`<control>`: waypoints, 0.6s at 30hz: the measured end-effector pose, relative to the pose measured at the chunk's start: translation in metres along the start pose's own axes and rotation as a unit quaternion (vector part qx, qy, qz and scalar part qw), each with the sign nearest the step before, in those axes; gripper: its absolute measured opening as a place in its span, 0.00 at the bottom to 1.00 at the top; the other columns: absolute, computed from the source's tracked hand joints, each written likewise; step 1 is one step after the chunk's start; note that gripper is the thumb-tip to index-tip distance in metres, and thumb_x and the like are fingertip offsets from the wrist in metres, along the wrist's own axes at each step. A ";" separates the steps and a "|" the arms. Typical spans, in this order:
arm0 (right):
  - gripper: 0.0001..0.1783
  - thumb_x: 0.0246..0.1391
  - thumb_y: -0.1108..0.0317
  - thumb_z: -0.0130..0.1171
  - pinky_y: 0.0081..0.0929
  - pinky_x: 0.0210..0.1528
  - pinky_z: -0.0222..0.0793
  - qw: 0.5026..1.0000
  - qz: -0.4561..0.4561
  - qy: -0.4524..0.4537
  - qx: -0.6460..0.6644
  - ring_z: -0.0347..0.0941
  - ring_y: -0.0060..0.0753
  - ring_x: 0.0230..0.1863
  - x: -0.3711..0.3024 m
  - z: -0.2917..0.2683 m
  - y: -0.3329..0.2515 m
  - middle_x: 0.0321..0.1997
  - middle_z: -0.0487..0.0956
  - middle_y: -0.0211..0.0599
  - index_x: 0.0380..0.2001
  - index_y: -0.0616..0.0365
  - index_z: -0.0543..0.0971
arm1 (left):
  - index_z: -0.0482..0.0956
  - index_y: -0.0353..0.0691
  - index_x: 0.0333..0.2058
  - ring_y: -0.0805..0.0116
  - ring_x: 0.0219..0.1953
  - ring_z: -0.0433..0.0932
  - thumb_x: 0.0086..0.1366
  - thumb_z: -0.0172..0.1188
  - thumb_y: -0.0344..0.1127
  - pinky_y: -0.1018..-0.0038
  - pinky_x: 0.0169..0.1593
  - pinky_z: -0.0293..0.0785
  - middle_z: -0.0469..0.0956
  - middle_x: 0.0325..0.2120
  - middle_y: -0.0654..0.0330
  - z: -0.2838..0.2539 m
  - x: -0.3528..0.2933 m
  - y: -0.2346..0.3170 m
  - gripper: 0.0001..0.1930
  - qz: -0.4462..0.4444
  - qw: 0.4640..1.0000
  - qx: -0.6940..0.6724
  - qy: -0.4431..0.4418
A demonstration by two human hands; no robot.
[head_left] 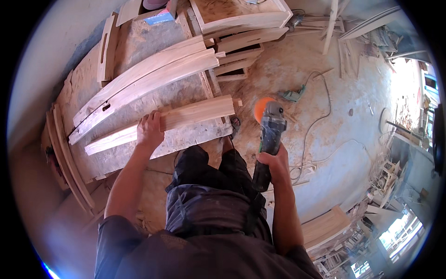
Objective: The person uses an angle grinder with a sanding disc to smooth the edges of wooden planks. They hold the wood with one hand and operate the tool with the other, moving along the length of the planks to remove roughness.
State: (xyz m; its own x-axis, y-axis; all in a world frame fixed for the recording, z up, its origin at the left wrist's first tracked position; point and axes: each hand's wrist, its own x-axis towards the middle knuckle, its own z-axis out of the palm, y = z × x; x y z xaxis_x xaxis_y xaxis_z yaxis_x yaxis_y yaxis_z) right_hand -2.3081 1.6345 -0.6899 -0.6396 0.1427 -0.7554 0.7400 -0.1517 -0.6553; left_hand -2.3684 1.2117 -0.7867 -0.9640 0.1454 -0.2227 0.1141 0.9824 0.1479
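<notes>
Left hand (pixel 149 130) on plank (pixel 186 118) | right hand (pixel 274 162) grips grinder (pixel 269 135)

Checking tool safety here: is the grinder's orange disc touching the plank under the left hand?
Apart. The head view shows the orange disc of the grinder, held in the right hand, past the plank end with floor between; the left hand presses the plank.

curved planks (pixel 153 76): two long ones stacked on the bench, just above the straight board
green power tool (pixel 292 95): lying on the dusty floor, cord snaking off
wooden frames (pixel 241 42): piled up top
blue block (pixel 159 19): far end of bench
</notes>
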 end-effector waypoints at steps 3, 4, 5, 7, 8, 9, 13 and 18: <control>0.28 0.38 0.71 0.72 0.32 0.37 0.78 0.996 -0.014 -0.012 -0.088 0.80 0.31 0.32 0.013 0.018 -0.017 0.33 0.80 0.36 0.46 0.64 0.77 | 0.78 0.39 0.50 0.46 0.54 0.79 0.59 0.63 0.28 0.51 0.58 0.75 0.82 0.51 0.51 0.016 -0.011 0.007 0.18 0.022 0.991 -0.009 0.130; 0.28 0.37 0.70 0.72 0.32 0.37 0.78 0.992 -0.017 -0.014 -0.121 0.80 0.31 0.32 0.016 0.024 -0.019 0.33 0.81 0.36 0.46 0.64 0.77 | 0.78 0.39 0.50 0.46 0.55 0.79 0.59 0.64 0.28 0.52 0.60 0.74 0.82 0.52 0.52 0.018 -0.013 0.009 0.19 0.023 0.988 -0.005 0.149; 0.28 0.37 0.71 0.72 0.32 0.37 0.78 0.991 -0.007 -0.017 -0.134 0.80 0.31 0.32 0.019 0.031 -0.021 0.33 0.81 0.36 0.46 0.65 0.77 | 0.79 0.39 0.51 0.47 0.55 0.79 0.58 0.64 0.28 0.52 0.61 0.73 0.82 0.54 0.53 0.020 -0.016 0.010 0.20 0.024 0.985 -0.001 0.169; 0.28 0.38 0.71 0.72 0.32 0.37 0.78 0.986 0.015 -0.023 -0.164 0.81 0.31 0.32 0.023 0.042 -0.027 0.33 0.81 0.36 0.46 0.65 0.77 | 0.79 0.39 0.53 0.48 0.58 0.78 0.56 0.64 0.26 0.52 0.64 0.70 0.81 0.56 0.54 0.028 -0.021 0.011 0.23 0.015 0.982 0.006 0.188; 0.28 0.38 0.71 0.72 0.32 0.37 0.78 0.987 0.013 -0.020 -0.161 0.81 0.31 0.32 0.023 0.044 -0.027 0.32 0.81 0.36 0.46 0.65 0.77 | 0.79 0.40 0.54 0.48 0.60 0.77 0.55 0.65 0.26 0.51 0.66 0.69 0.81 0.57 0.55 0.031 -0.022 0.011 0.25 0.011 0.980 0.009 0.197; 0.28 0.38 0.72 0.72 0.32 0.37 0.77 0.987 0.012 -0.019 -0.159 0.81 0.31 0.31 0.021 0.044 -0.025 0.32 0.81 0.36 0.46 0.66 0.77 | 0.79 0.40 0.53 0.49 0.61 0.77 0.53 0.64 0.25 0.51 0.66 0.68 0.81 0.57 0.55 0.033 -0.023 0.012 0.25 0.006 0.980 0.002 0.201; 0.28 0.38 0.72 0.71 0.32 0.37 0.77 0.993 0.035 -0.010 -0.109 0.80 0.31 0.31 0.010 0.042 -0.028 0.32 0.81 0.36 0.47 0.66 0.76 | 0.80 0.40 0.52 0.51 0.63 0.75 0.48 0.62 0.21 0.50 0.68 0.65 0.80 0.58 0.58 0.040 -0.028 0.014 0.28 -0.018 0.978 -0.027 0.208; 0.29 0.38 0.71 0.72 0.32 0.38 0.77 0.987 0.013 -0.008 -0.158 0.80 0.32 0.33 0.025 0.041 -0.021 0.34 0.80 0.36 0.47 0.65 0.76 | 0.81 0.42 0.52 0.52 0.63 0.74 0.48 0.61 0.20 0.51 0.67 0.64 0.80 0.58 0.60 0.049 -0.030 0.014 0.29 -0.029 0.973 -0.056 0.222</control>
State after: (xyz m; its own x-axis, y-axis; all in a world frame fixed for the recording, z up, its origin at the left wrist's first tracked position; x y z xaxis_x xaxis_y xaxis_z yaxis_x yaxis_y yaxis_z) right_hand -2.3484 1.6016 -0.6955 -0.6216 0.1263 -0.7731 0.7820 0.1580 -0.6029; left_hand -2.3264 1.2270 -0.8249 -0.9798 0.0000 0.1998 0.0524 0.9650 0.2568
